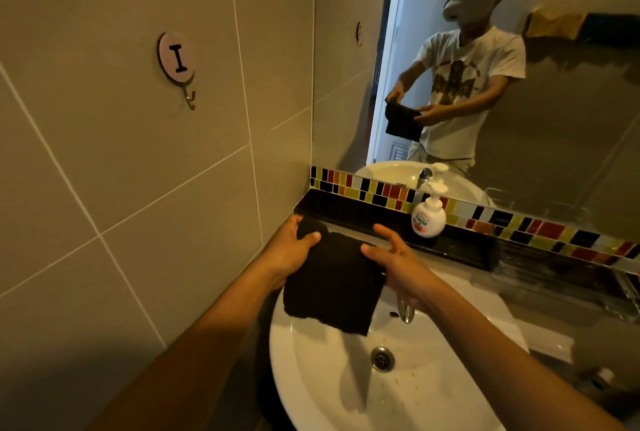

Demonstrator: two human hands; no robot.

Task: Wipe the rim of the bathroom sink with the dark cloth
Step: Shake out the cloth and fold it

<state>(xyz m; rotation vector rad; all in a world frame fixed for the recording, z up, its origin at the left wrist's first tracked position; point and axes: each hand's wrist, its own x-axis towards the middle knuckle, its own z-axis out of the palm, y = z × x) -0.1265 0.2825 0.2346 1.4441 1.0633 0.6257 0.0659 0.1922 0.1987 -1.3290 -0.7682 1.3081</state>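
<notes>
i'm hanging the dark cloth [332, 288] over the sink [277, 344], clear of its rim, left hand [291, 250] gripping a corner, right hand [401, 268] spread at its edge (pinch? cant tell), so wiping's pending or done.
</notes>
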